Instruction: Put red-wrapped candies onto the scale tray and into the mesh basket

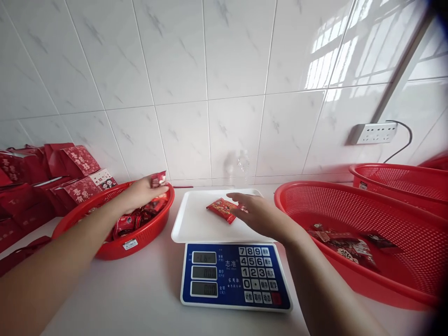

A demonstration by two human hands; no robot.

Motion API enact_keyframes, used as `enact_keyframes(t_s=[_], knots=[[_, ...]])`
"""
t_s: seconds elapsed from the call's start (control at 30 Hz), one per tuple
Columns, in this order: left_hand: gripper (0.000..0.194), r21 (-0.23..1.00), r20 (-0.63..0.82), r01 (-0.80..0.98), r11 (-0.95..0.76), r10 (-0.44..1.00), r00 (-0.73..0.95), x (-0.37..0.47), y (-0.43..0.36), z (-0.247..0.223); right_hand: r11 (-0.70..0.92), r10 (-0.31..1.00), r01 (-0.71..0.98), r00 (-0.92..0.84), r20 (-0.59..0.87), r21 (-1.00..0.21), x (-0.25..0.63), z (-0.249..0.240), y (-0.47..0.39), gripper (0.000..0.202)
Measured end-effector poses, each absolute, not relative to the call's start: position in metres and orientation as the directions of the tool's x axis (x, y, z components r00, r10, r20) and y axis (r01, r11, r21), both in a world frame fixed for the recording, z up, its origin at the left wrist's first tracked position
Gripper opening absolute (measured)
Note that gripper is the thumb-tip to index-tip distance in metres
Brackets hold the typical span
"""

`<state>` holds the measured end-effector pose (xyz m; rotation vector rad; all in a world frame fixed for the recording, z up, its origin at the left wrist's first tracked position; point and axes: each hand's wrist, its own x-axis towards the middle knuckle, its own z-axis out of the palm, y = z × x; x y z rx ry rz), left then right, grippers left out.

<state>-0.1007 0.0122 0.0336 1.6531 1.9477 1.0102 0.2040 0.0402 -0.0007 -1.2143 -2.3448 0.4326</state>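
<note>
My left hand (142,191) is over the left red basket (140,237), its fingers closed on a small red-and-white snack packet (159,179). More red packets (126,225) lie in that basket. Stretched over the white tray (191,210) of the scale, my right hand (257,212) is open, fingers extended and apart from the thumb. A red snack packet (222,210) lies on the tray beside its fingertips. Another bit of red packaging (244,208) shows under those fingers, and I cannot tell whether they touch it. The scale's blue keypad panel (231,275) faces me.
On the right stands a large red basket (297,198) with several packets (350,247), and another red basket (402,175) is behind it. Red gift bags (70,172) crowd the far left. A clear bottle (243,165) stands by the tiled wall, below and left of a power socket (374,133).
</note>
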Motion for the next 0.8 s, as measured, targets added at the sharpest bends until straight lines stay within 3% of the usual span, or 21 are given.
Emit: enact_keyframes(t_s=[0.13, 0.27, 0.43, 0.57, 0.7, 0.8], knots=[[0.02, 0.732, 0.273, 0.65, -0.206, 0.962, -0.003, -0.032, 0.016, 0.022, 0.534, 0.811, 0.398, -0.49, 0.319, -0.746, 0.186, -0.002, 0.033, 0.046], [0.015, 0.723, 0.313, 0.625, -0.294, 0.946, 0.083, 0.013, 0.026, -0.003, 0.542, 0.792, 0.233, -0.462, 0.399, -0.807, 0.171, -0.008, 0.029, 0.041], [0.02, 0.746, 0.306, 0.604, -0.279, 0.95, 0.062, 0.022, 0.037, -0.016, 0.482, 0.866, 0.314, -0.315, 0.389, -0.818, 0.173, -0.01, 0.039, 0.017], [0.021, 0.719, 0.308, 0.64, -0.273, 0.95, 0.059, 0.011, 0.039, -0.015, 0.455, 0.89, 0.378, -0.227, 0.395, -0.807, 0.193, -0.004, 0.05, 0.023], [0.023, 0.697, 0.267, 0.674, -0.245, 0.961, 0.073, 0.0, 0.039, -0.015, 0.36, 0.923, 0.568, -0.33, 0.195, -0.74, 0.216, 0.003, 0.054, 0.031], [0.022, 0.65, 0.248, 0.728, -0.219, 0.966, 0.069, -0.003, 0.038, -0.017, 0.37, 0.913, 0.702, -0.397, 0.096, -0.609, 0.223, 0.0, 0.055, 0.043]])
